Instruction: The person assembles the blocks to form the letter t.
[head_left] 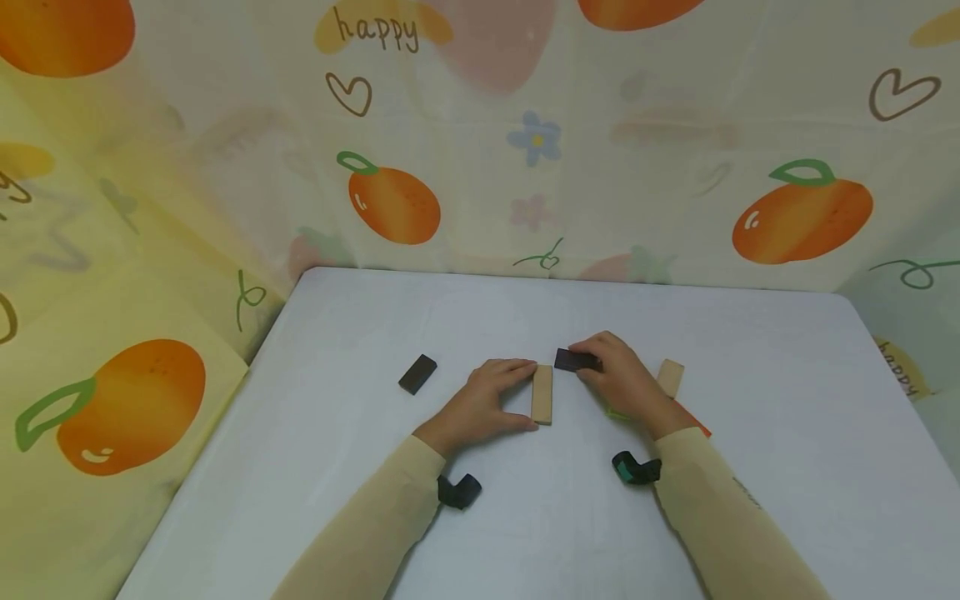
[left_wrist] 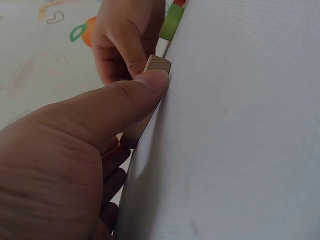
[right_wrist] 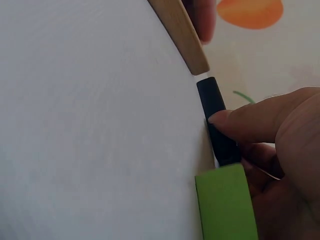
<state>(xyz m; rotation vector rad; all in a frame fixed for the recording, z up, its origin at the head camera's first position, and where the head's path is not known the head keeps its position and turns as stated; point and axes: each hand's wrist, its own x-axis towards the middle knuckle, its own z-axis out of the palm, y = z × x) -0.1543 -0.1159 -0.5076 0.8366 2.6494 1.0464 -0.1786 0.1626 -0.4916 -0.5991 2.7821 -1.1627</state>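
Two-handed reach: gripping wooden block lengthwise in left hand, pinching black block just beside in right hand

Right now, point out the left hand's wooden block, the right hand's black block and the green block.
Wooden block (head_left: 542, 395): head view, middle of top face.
Black block (head_left: 572, 360): head view, exposed top face.
Green block (right_wrist: 226, 204): right wrist view, visible face.

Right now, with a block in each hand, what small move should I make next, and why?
I'd probably ease the black block in your right hand left, toward the wood block's far end. Your left hand pinches the wood block end to end, which should steady it, and the right wrist view shows only a narrow gap between the two.
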